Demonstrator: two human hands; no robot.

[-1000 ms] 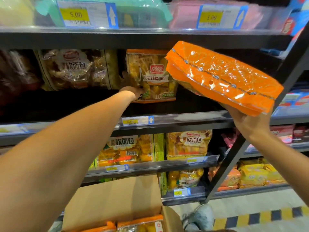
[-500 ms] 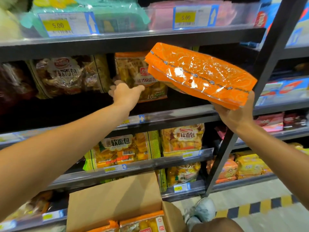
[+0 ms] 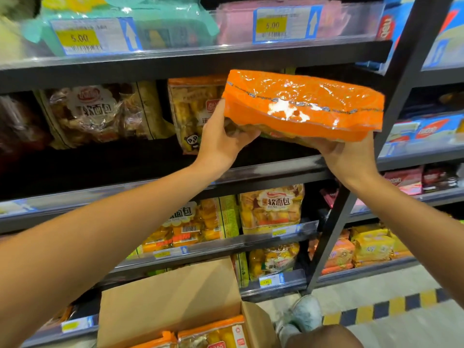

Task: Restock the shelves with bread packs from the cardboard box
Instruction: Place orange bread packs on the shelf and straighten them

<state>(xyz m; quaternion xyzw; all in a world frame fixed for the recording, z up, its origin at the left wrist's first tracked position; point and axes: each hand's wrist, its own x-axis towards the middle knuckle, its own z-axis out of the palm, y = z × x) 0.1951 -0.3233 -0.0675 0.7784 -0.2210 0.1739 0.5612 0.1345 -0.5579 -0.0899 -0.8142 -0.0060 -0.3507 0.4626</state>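
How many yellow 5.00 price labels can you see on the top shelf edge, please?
2: one 5.00 label at the left, before the green packs; the other 5.00 label further right, before the pink packs. More may lie outside the frame.

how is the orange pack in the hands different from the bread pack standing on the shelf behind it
The orange pack lies nearly flat in the air, held by the left hand and the right hand; the shelf pack stands upright on the shelf, untouched. The orange pack shows a plain orange side, while the shelf pack shows a clear front with a panda mark and bread visible inside. The orange pack partly hides the shelf pack. Both are glossy plastic with orange on them.
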